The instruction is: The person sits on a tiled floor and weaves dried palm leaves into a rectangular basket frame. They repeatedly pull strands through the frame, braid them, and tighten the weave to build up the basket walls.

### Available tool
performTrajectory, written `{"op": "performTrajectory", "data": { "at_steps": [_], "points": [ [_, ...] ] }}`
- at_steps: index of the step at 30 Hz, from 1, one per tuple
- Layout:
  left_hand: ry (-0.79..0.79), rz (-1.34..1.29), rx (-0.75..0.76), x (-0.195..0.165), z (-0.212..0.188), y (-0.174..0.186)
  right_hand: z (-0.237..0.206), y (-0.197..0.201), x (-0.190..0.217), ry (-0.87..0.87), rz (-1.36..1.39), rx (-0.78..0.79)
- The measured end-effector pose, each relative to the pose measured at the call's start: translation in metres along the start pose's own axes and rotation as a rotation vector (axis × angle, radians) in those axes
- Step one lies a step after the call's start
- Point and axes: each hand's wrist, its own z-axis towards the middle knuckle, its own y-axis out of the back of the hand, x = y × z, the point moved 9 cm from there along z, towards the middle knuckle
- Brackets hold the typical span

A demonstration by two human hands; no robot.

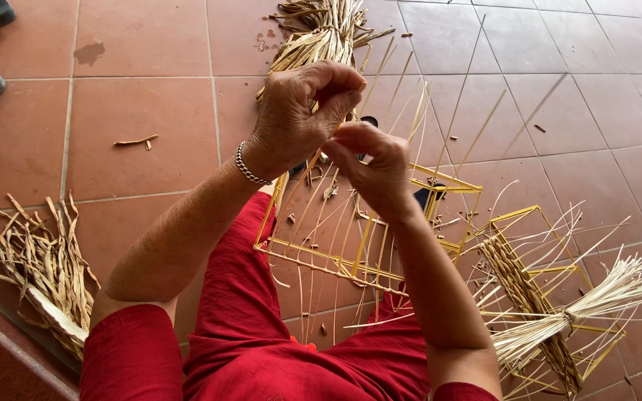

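Nearest, over the lap in red cloth (261,334), a yellow wire frame (321,260) leans tilted, its lower bar on the thighs and its top rising away from the person. Thin pale reed strands (410,126) run up through the frame, their long axis from the lap up and away, the free tips fanning towards the far floor.

Just above the frame's upper edge both hands meet. The left hand (299,111), with a silver bracelet (248,167) at the wrist, is curled shut, finger and thumb pinched on a strand. The right hand (373,167) sits just below it, touching it, fingers also pinched on the strands.

Right of the frame lie a tied pale reed bundle (581,308) and a second frame (529,289). Left of it is a heap of dry husks (42,271). Beyond, a straw sheaf (325,33) rests on the terracotta tiles (143,104).
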Motion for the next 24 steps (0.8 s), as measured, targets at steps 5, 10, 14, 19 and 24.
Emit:
{"op": "performTrajectory", "data": {
  "at_steps": [5, 10, 14, 19, 24],
  "points": [
    [0.098, -0.142, 0.074, 0.001, -0.003, -0.001, 0.012, 0.048, 0.008, -0.077, 0.286, -0.108],
    [0.006, -0.129, 0.122, -0.018, 0.0, -0.005, 0.025, 0.068, 0.027, -0.053, 0.225, -0.055],
    [-0.095, -0.096, 0.11, -0.033, 0.001, -0.004, 0.031, 0.069, 0.027, -0.098, 0.2, -0.033],
    [-0.15, -0.054, 0.081, -0.037, -0.001, -0.001, 0.033, 0.068, 0.024, -0.133, 0.183, -0.016],
    [-0.232, -0.026, 0.079, -0.039, 0.001, -0.002, 0.036, 0.068, 0.019, -0.17, 0.184, 0.01]
  ]
}}
